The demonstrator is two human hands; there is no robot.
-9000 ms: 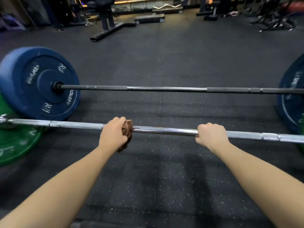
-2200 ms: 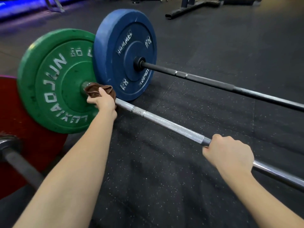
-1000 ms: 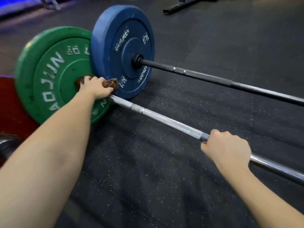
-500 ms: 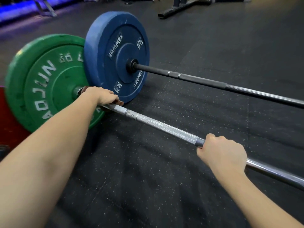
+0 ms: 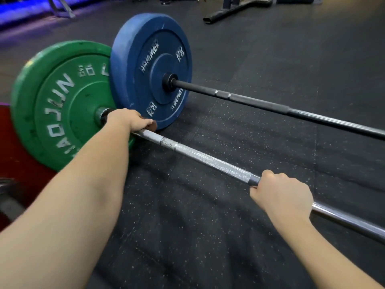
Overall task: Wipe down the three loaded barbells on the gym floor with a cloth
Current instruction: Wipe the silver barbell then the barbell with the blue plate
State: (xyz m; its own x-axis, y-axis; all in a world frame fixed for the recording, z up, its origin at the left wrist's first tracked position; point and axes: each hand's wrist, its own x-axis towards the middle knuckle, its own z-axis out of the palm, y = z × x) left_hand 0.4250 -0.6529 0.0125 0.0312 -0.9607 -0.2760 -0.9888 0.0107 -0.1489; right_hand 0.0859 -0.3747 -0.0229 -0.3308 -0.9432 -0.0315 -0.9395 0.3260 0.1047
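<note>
Cloth [image 5: 152,126] had nearly vanished under my left hand [image 5: 127,120], whose fingers curled round it and the silver bar [image 5: 208,161] right beside the green plate [image 5: 62,101]; a second earlier it bunched on top. My right hand [image 5: 281,195] gripped the bar further along. This end looked done.

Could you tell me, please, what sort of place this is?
Most likely a gym, in its free-weight area. A silver bar with a green plate and a black bar with a blue plate lie on a speckled black rubber floor, and the foot of some exercise equipment shows at the back.
</note>
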